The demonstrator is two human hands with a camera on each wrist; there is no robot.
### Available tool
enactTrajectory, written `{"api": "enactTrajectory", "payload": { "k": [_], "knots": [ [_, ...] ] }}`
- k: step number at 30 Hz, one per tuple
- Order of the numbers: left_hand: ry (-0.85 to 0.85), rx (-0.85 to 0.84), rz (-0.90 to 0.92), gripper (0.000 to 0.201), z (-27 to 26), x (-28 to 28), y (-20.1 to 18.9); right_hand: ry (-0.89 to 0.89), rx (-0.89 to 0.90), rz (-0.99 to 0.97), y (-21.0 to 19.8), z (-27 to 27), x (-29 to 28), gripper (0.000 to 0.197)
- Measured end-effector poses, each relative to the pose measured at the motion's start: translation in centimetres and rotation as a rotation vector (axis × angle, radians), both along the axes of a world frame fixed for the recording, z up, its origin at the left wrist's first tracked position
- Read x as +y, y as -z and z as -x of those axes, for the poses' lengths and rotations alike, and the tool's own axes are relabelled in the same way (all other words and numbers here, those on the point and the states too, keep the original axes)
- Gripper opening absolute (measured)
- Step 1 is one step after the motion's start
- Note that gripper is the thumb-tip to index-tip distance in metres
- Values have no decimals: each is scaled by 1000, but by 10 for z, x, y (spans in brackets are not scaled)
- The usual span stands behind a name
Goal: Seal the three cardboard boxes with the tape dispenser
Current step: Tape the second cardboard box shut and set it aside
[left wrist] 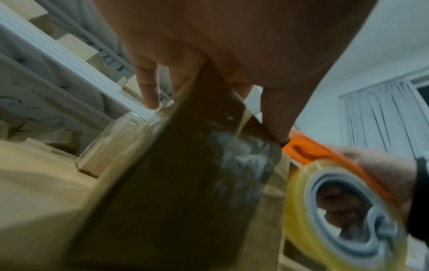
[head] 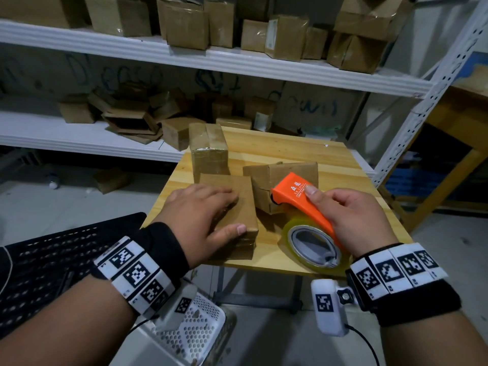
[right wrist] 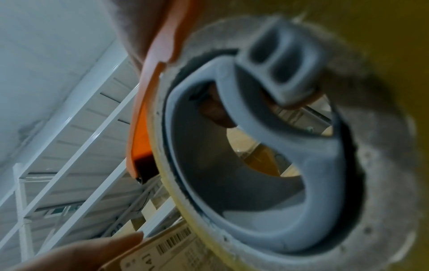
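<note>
A storeroom or packing room: white metal shelving (head: pixel 211 62) stacked with cardboard boxes (head: pixel 285 37) stands behind a small wooden table (head: pixel 285 151), over a bare concrete floor (head: pixel 39 207).

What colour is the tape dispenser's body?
Orange, with white lettering; the tape dispenser shows best in the head view, held in the right hand.

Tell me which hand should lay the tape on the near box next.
Right, probably. The right hand already grips the orange tape dispenser beside the near box, while the left hand rests on that box's top, steadying it.
</note>
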State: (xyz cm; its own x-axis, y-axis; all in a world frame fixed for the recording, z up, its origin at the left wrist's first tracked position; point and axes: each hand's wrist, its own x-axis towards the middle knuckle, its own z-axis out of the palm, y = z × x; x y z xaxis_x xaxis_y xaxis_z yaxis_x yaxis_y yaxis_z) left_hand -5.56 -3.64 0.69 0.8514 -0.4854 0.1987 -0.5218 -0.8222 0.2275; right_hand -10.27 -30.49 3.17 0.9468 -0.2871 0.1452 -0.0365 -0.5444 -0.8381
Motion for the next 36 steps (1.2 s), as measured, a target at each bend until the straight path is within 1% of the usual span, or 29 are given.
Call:
{"api": "enactTrajectory", "payload": {
  "k": [3, 5, 6, 9, 10, 12, 13, 14, 17, 20, 23, 25, 28, 31, 33, 36],
  "knots": [
    [-13, 29, -32, 90, 4, -3, -11, 6, 8, -25, 3, -2, -2, 48],
    [-17, 47, -9, 91, 7, -4, -23, 13, 7, -36, 4, -3, -4, 46],
    [-26, 81, 37, 87, 9, -6, -33, 17, -1, -39, 4, -3, -5, 45],
    [-75, 277, 258, 67, 4, -20, -68, 40, -32, -56, 6, -4, -8, 44],
    [-93, 310, 300, 66, -2, -26, -77, 51, -42, -68, 6, -4, -9, 45],
    [-133, 304, 334, 73, -20, -40, -89, 74, -63, -87, 7, -6, -12, 46],
    [-150, 300, 317, 81, -28, -48, -94, 86, -74, -97, 6, -7, -14, 47],
    [-149, 295, 260, 91, -37, -57, -96, 99, -86, -105, 6, -7, -15, 47],
    [-89, 280, 6, 122, -50, -89, -99, 136, -112, -133, 4, -10, -21, 50],
    [-57, 329, -135, 136, -50, -125, -96, 162, -130, -167, 2, -12, -29, 54],
    [-28, 339, -138, 138, -54, -147, -97, 171, -142, -171, -1, -13, -37, 57],
    [-16, 315, -130, 137, -57, -155, -100, 174, -143, -183, -2, -12, -42, 57],
    [27, 273, -170, 139, -61, -161, -101, 168, -133, -219, -5, -10, -48, 56],
    [75, 216, -190, 142, -63, -164, -103, 153, -113, -228, -7, -6, -54, 63],
    [98, 175, -206, 139, -63, -167, -103, 146, -102, -254, -8, -4, -56, 70],
    [91, 125, -196, 125, -64, -171, -103, 127, -111, -281, -9, -1, -58, 75]
  ]
}}
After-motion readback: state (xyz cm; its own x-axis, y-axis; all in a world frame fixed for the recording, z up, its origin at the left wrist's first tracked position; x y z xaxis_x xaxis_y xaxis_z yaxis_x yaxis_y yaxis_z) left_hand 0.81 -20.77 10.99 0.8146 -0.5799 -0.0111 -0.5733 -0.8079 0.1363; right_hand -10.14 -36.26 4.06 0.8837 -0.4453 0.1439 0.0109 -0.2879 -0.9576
